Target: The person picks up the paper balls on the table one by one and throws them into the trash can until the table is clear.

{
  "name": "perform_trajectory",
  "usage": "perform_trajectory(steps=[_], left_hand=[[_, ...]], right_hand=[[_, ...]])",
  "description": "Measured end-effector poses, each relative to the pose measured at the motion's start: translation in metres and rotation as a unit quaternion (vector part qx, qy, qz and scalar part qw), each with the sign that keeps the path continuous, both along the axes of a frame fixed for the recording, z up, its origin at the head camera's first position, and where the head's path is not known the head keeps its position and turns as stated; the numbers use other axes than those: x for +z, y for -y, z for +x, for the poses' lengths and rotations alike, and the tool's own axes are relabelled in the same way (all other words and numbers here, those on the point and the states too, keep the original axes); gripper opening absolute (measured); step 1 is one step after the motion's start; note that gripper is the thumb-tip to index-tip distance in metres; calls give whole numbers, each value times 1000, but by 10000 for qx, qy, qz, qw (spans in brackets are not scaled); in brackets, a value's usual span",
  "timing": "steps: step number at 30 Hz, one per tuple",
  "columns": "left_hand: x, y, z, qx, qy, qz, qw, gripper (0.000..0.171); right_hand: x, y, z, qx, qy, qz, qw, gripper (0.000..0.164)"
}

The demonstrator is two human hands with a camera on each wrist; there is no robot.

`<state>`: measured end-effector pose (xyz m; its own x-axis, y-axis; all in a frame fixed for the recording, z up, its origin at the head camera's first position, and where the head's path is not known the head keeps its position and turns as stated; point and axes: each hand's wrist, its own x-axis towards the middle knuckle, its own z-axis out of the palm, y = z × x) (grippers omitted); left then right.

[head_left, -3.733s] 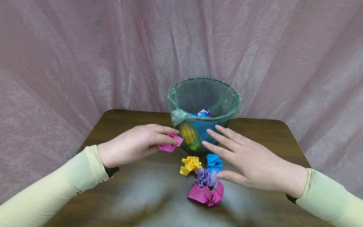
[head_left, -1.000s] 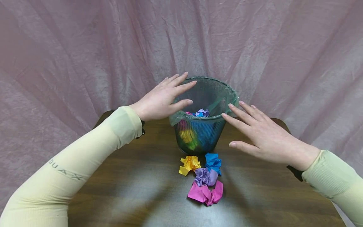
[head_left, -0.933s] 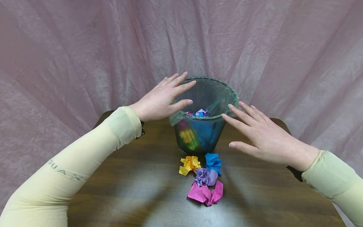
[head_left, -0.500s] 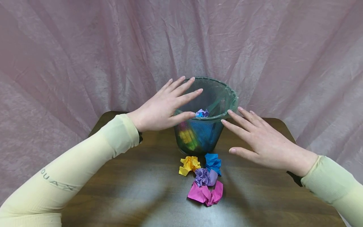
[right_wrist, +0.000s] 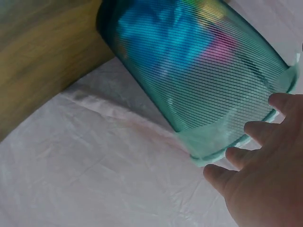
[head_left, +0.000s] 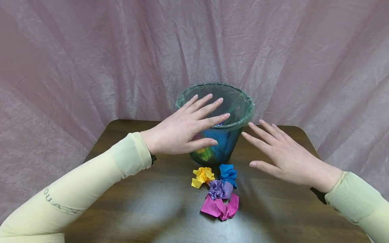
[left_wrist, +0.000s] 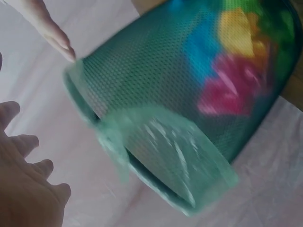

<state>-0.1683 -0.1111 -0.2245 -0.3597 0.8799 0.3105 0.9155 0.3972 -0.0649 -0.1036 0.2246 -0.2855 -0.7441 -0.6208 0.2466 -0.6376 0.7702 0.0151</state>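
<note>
A mesh wastebasket [head_left: 226, 145] lined with a thin green bag stands toward the back of the table. Through its mesh show crumpled papers, blue, yellow and pink [left_wrist: 232, 85] among them. My left hand [head_left: 182, 130], fingers spread and holding nothing, overlaps the basket's front left in the head view. To the basket's right, my right hand [head_left: 288, 158] hovers with its fingers apart, also bare. Four colours of crumpled paper lie in front of the basket: a yellow paper ball [head_left: 203, 177], a blue one [head_left: 228, 174], a purple one [head_left: 219, 189] and a pink one [head_left: 221, 207].
The brown wooden table [head_left: 146, 202] has rounded back corners. A pale pink curtain [head_left: 136, 60] hangs behind and around it. The bag's loose edge [left_wrist: 175, 151] folds over the basket rim.
Earlier my left hand held a pink paper ball; now it holds none, and pink showed inside the basket afterward. Lately that hand has come down and right from the rim; the right hand lowered slightly.
</note>
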Motion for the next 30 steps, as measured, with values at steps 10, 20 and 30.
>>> perform_trajectory(steps=[10,20,30], left_hand=[[-21,-19,33,-787,-207,-507,9954,70],[-69,-34,54,-1330,193,-1279,9826,77],[-119,-42,64,-1362,2,-2072,9688,89]], right_hand=[[-19,-9,0,-125,273,-103,9995,79],[-48,-13,3,-111,346,-185,9992,78],[-78,-16,7,-180,629,-248,9976,75]])
